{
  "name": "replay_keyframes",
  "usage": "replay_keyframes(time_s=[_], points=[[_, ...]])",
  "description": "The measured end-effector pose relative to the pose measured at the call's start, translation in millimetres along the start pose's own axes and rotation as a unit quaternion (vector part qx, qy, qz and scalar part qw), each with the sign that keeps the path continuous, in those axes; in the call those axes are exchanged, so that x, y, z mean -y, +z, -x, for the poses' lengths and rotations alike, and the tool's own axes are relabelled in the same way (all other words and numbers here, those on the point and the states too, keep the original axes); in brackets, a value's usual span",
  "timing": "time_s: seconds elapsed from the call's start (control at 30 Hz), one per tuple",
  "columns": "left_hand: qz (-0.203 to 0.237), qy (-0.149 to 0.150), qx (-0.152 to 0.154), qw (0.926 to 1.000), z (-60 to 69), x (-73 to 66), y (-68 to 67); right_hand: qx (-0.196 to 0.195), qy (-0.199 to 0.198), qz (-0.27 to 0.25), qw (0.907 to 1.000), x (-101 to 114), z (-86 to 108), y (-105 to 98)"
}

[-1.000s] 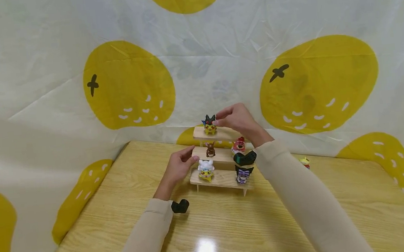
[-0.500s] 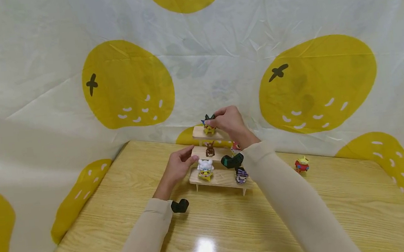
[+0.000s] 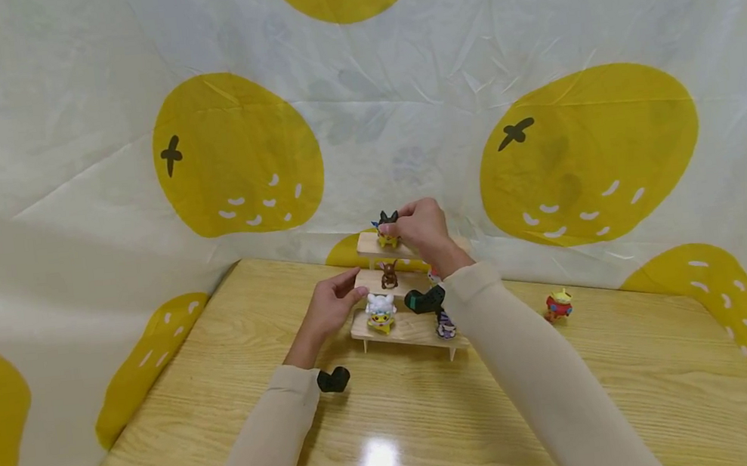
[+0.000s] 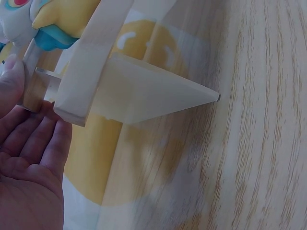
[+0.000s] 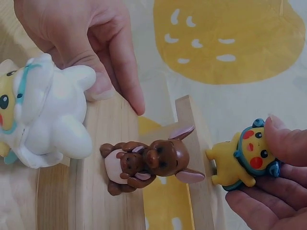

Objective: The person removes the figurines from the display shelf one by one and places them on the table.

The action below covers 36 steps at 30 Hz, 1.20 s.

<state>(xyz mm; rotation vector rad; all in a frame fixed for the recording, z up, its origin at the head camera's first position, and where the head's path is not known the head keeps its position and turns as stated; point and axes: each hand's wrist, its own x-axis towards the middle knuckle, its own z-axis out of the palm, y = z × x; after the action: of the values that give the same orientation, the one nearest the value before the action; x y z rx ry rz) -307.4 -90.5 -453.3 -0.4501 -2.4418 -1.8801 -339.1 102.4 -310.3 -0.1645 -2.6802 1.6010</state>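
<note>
At the top step of a three-tier wooden stand [image 3: 414,327], my right hand [image 3: 424,226] pinches a yellow Pikachu figurine [image 5: 247,155] between thumb and fingers. Its feet are at the top board in the right wrist view. My left hand [image 3: 328,310] grips the left end of the middle board, thumb above and fingers beneath, clearest in the left wrist view. A brown kangaroo figurine [image 5: 151,163] stands on that middle step. On the bottom step is a white-hooded yellow figurine [image 3: 380,313], close to my left thumb.
A purple-and-black figurine [image 3: 446,325] on the bottom step is partly covered by my right wrist camera [image 3: 425,300]. One red figurine [image 3: 433,276] behind my right wrist is mostly hidden. A red-and-yellow figurine [image 3: 559,304] stands on the table right of the stand.
My right hand has moved left and closed around the Pikachu figurine, its thumb now across the front. My right sleeve uncovered the figurine on the table. The left hand stays put.
</note>
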Motion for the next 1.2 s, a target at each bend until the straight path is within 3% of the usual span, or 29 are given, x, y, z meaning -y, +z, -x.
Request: replay_keyframes(time_s=[0.67, 1.2], points=[[-0.004, -0.016, -0.007, 0.9998, 1.2, -2.9, 1.6, -0.012, 0.001, -0.003, 0.9999, 3.1, 8.9, -11.3], [-0.013, -0.011, -0.008, 0.9998, 1.0, -2.4, 0.6, -0.017, -0.001, 0.0, 0.9999, 1.0, 10.5, -19.8]])
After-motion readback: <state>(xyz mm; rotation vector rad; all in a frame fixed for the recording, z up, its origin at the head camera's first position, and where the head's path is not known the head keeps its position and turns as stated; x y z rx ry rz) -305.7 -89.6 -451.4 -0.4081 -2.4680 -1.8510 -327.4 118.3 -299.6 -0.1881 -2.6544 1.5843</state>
